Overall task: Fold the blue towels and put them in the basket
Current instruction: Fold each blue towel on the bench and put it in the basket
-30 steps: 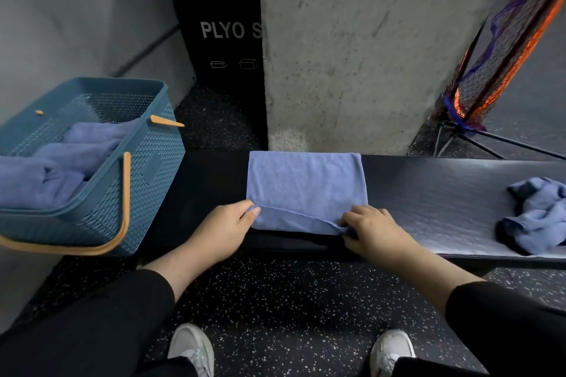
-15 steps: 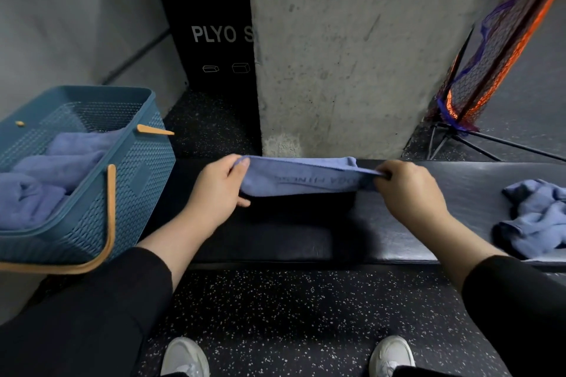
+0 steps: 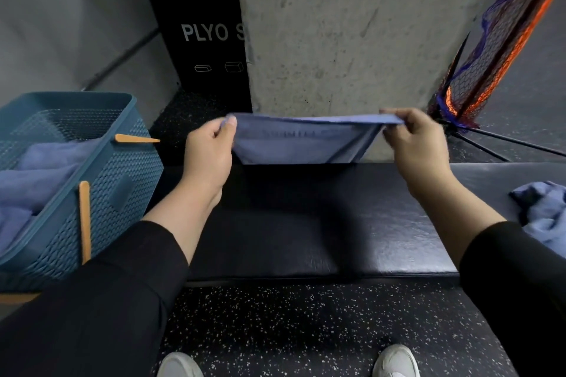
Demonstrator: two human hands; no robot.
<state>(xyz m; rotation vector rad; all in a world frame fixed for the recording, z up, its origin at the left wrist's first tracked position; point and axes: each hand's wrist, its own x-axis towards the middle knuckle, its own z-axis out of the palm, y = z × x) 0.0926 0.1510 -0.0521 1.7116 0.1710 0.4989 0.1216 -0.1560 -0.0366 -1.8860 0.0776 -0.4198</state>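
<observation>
A blue towel (image 3: 301, 141) is stretched between both hands above the far edge of the black padded bench (image 3: 306, 223), its near edge lifted and the rest sagging toward the bench. My left hand (image 3: 208, 153) pinches its left corner; my right hand (image 3: 413, 147) pinches the right corner. A teal basket (image 3: 122, 174) with tan handles sits at the left and holds several blue towels (image 3: 39, 174). Another crumpled blue towel (image 3: 542, 211) lies on the bench at the right edge.
A concrete pillar (image 3: 352, 34) rises just behind the bench. A black plyo box (image 3: 205, 37) stands behind it to the left. An orange and purple net on a stand (image 3: 490, 49) leans at the right. Speckled rubber floor (image 3: 306, 324) and my shoes are below.
Both hands took the towel's near edge from the bench front and carried it up and away toward the far edge, lifting it higher and spreading slightly apart.
</observation>
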